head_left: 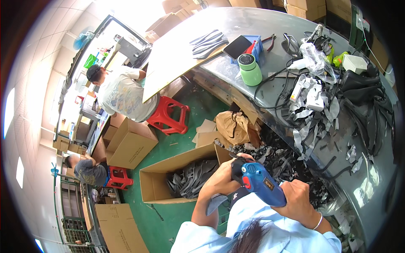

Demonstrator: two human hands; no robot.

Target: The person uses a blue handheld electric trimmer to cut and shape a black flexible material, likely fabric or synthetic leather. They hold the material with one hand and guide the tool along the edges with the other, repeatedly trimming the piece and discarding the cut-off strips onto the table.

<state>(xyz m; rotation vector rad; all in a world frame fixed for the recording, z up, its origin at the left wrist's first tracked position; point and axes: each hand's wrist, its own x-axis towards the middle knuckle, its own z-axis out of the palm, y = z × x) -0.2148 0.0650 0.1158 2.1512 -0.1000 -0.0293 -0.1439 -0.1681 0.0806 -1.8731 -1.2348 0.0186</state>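
Note:
My right hand (297, 200) is wrapped around the rear of a blue handheld power tool (262, 183) with a red button and a small dark display. At the tool's front end, my left hand (225, 175) is closed on a dark curved piece (237, 169), partly hidden by the fingers and the tool. A grey curved piece (216, 202) shows against my left forearm; whether it joins the dark one, I cannot tell. Just beyond my left hand, an open cardboard box (154, 179) contains many similar dark grey curved pieces (194, 177).
The grey metal table (270, 95) carries a green bottle (249, 71), a phone (237, 46), pliers (268, 42), cables and scraps (312, 114). Dark offcuts (278, 158) are heaped below its edge beside a brown bag (234, 126). Two people (126, 90) sit on red stools (171, 116) at left.

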